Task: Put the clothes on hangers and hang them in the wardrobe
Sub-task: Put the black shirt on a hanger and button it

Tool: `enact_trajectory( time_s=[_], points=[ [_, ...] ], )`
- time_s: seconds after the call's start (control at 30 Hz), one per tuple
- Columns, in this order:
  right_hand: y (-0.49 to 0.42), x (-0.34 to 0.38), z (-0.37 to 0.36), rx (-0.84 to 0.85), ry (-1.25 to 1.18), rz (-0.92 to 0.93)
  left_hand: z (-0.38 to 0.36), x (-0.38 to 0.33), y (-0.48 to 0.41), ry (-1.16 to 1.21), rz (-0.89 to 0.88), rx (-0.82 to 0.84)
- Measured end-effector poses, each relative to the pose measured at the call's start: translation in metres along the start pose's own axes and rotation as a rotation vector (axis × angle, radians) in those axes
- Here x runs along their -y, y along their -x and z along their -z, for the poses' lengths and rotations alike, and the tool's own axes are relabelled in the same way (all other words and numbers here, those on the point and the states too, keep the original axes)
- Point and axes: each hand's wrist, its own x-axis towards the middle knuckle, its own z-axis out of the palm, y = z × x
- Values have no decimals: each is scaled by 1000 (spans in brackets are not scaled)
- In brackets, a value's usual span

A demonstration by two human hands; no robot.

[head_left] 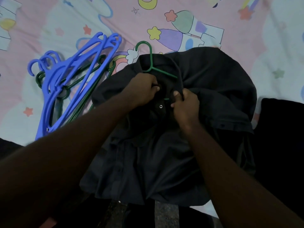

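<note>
Pinching the placket of a black shirt (164, 145) just below its collar, the left hand (144, 91) and right hand (185, 106) work at a button. A green hanger (150, 63) sits inside the collar, hook pointing away from both hands. Spare hangers (69, 83) lie left of the shirt on the bedsheet (213, 22).

Beyond my grip I see a pastel bedsheet (230, 17) printed with stars, moons and rainbows, spreading left and right.
</note>
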Motion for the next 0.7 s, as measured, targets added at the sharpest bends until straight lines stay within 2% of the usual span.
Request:
enact_trajectory(
  time_s=[0.13,0.23,0.33,0.5,0.7],
  points=[
    [31,9,21,60,-188,-5,3,-25,38,282,40,-118],
    [53,21,31,47,-354,-60,-1,-37,58,416,87,-136],
    [64,27,39,99,-392,-65,-3,-41,69,537,123,-147],
    [71,29,45,156,-539,-115,-3,-41,80,817,273,-123],
    [78,32,36,221,-717,-190,4,-42,86,919,307,-59]
  ],
)
